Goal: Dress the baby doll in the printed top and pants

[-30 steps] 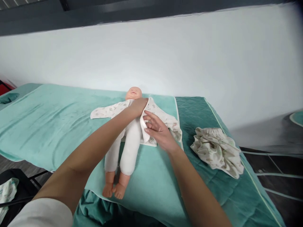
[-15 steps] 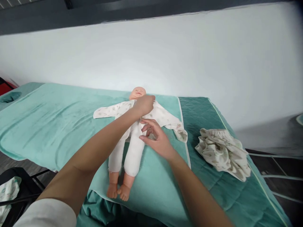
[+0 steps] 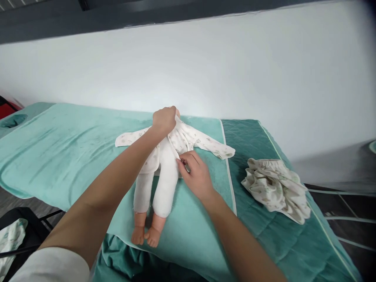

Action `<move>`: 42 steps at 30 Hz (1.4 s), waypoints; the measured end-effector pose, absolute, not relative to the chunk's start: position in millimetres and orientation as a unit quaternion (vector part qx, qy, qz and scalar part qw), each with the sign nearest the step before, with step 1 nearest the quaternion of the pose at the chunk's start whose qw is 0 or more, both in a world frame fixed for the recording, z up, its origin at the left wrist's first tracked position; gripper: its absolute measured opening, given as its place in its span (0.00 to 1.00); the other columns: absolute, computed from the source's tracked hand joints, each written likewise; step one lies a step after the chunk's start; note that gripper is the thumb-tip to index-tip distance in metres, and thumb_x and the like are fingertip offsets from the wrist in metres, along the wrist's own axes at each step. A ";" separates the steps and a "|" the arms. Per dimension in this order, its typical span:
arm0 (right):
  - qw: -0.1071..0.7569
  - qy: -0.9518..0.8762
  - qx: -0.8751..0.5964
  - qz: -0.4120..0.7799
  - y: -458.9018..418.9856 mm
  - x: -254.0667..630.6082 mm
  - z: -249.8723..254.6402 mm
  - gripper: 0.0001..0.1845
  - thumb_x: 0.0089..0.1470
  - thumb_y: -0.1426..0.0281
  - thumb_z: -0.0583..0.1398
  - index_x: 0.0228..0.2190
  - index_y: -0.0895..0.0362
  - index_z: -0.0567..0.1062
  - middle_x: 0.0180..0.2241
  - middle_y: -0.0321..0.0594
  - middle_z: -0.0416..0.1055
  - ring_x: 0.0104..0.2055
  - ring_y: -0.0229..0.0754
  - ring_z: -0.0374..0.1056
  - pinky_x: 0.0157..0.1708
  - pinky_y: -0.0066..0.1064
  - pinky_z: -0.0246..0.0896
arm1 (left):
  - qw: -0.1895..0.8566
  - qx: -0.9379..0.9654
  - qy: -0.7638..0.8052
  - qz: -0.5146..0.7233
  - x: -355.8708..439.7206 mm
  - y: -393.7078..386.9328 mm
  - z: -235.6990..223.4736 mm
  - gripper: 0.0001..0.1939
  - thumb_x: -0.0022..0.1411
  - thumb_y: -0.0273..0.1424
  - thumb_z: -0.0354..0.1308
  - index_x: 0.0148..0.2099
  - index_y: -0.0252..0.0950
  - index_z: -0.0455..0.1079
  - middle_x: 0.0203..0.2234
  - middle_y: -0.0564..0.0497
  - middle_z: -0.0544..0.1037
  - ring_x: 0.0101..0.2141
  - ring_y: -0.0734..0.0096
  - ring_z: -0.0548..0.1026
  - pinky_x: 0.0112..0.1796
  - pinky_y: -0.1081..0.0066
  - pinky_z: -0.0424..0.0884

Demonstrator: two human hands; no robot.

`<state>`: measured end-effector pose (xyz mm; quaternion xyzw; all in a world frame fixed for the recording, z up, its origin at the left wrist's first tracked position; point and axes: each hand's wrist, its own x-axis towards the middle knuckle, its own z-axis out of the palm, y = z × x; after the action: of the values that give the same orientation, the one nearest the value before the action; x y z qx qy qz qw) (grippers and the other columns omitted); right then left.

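Observation:
A baby doll lies on its back, feet toward me, its white body partly covered by a white printed baby shirt. The shirt is open at the front, with both sleeves stretched out sideways. At the neck, my left hand is closed on the shirt's collar edge and hides most of the doll's head. Lower down, my right hand pinches the front edge of the shirt beside the doll's hip.
Under the doll is a light green blanket on a darker green quilted cover. Crumpled printed cloth with an elastic waistband lies at right. Behind the bed rises a white wall. A black chair holding cloth stands lower left.
My left hand has moved left and up to the doll's neck, drawing the shirt edge across. My right hand has closed on the front edge. The right-hand sleeve now lies straighter.

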<state>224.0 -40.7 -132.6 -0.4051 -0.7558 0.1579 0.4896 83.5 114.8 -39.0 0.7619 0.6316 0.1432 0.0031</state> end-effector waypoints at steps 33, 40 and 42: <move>0.431 -0.425 -0.788 0.114 39.9 361.0 -178.1 0.19 0.49 0.55 0.63 0.32 0.60 0.78 0.30 0.45 0.76 0.32 0.47 0.68 0.39 0.42 0.63 | 0.304 0.502 0.581 0.564 -18.2 16.8 -141.8 0.11 0.65 0.38 0.55 0.43 0.39 0.74 0.42 0.50 0.80 0.45 0.66 0.76 0.49 0.67 0.71; 0.575 -0.401 -0.676 0.228 43.4 356.2 -186.7 0.14 0.42 0.65 0.66 0.34 0.57 0.79 0.32 0.42 0.77 0.33 0.42 0.71 0.36 0.34 0.66 | 0.321 0.497 0.589 0.551 -22.6 24.2 -152.1 0.10 0.65 0.38 0.55 0.41 0.40 0.73 0.38 0.51 0.79 0.42 0.66 0.75 0.47 0.67 0.70; 0.603 -0.391 -0.653 0.237 44.0 353.9 -187.7 0.15 0.43 0.65 0.65 0.36 0.56 0.78 0.36 0.43 0.78 0.35 0.41 0.72 0.36 0.32 0.67 | 0.324 0.498 0.587 0.550 -23.4 24.7 -153.4 0.10 0.66 0.39 0.55 0.41 0.40 0.74 0.39 0.50 0.79 0.42 0.66 0.75 0.47 0.67 0.70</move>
<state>353.9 44.0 -187.7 -0.6531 -0.3913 0.2371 0.6034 -23.4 24.7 -153.4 0.4976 0.5870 0.5503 0.3240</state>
